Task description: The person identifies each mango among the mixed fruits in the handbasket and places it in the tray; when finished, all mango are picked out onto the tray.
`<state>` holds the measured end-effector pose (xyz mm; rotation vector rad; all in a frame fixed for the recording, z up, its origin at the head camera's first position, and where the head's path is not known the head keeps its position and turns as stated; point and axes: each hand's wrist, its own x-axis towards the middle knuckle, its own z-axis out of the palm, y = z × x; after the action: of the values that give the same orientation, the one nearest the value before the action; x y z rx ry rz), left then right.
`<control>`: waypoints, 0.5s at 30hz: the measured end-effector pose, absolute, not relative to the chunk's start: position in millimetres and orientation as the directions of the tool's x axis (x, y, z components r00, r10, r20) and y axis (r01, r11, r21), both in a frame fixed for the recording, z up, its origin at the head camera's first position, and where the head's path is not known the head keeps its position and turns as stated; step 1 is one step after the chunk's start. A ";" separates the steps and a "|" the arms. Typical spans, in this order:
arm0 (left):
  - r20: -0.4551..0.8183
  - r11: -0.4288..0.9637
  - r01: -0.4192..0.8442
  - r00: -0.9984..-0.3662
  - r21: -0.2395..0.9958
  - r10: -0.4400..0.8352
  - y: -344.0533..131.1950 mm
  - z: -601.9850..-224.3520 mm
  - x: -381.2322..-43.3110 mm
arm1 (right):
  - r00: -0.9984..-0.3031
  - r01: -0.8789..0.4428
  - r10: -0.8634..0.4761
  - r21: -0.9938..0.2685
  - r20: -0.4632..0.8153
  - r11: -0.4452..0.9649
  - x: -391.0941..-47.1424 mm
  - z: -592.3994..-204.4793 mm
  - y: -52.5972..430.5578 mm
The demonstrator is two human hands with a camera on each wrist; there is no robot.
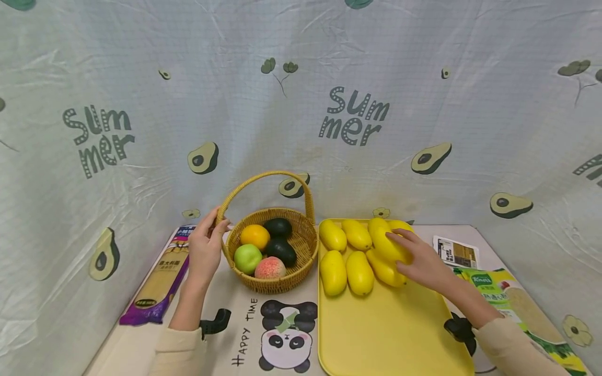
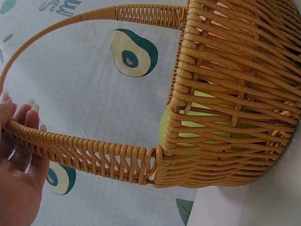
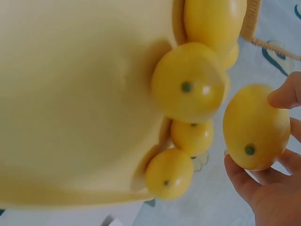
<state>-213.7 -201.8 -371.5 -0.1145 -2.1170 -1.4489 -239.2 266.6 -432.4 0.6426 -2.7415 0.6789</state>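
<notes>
My left hand [image 1: 206,248] grips the left side of the handle [image 2: 80,150] of a wicker basket [image 1: 277,284]. Inside lie an orange [image 1: 255,237], a green apple [image 1: 247,259], a peach [image 1: 270,268] and two dark avocados [image 1: 278,227]. On the right, a yellow mango [image 3: 256,127] is held between the thumb and fingers of my right hand [image 1: 420,261], raised over the back of a yellow tray [image 1: 376,334]. Several more mangoes [image 1: 359,272] rest on the tray close to the held one.
A pasta packet [image 1: 157,277] lies left of the basket. Right of the tray are a small sachet [image 1: 456,253] and a green Knorr packet [image 1: 517,303]. A printed cloth [image 1: 301,104] hangs behind everything. A panda print [image 1: 287,339] marks the table in front of the basket.
</notes>
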 end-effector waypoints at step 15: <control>0.541 0.394 0.428 -0.807 0.813 -0.239 -215.5 -399.3 -237.6 | -0.918 -0.366 -0.255 -0.403 0.303 0.839 -223.6 -447.4 295.8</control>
<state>-237.6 -215.5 -399.3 -0.1607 -2.0581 -1.4483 -223.6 295.8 -447.4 0.4772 -2.7815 0.6788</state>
